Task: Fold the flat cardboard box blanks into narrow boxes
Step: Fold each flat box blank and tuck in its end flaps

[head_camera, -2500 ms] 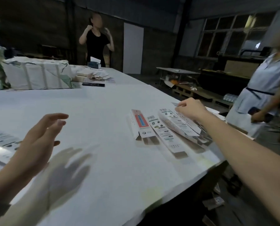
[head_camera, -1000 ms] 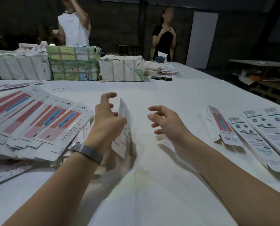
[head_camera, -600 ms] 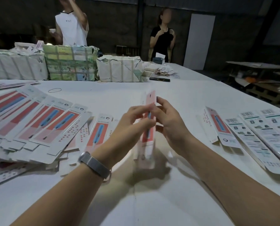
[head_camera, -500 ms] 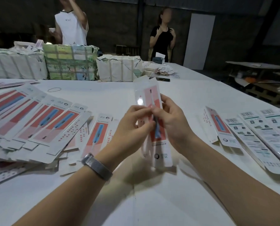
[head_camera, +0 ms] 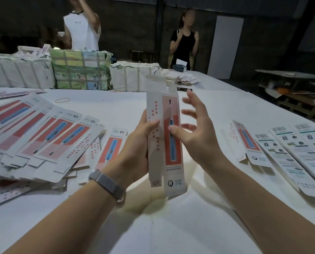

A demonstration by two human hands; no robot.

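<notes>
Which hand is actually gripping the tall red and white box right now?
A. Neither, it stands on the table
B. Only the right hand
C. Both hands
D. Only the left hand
D. The left hand wraps its fingers round the box, while the right hand is spread open beside it, its thumb at most brushing the front.

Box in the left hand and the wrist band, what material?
Box: thin printed paperboard, likely glossy coated; sharp creases, cut flaps on top, slight sheen. Left hand grips it. Wrist band: looks like woven metal mesh, grey with a fine glinting weave; could be fabric.
</notes>
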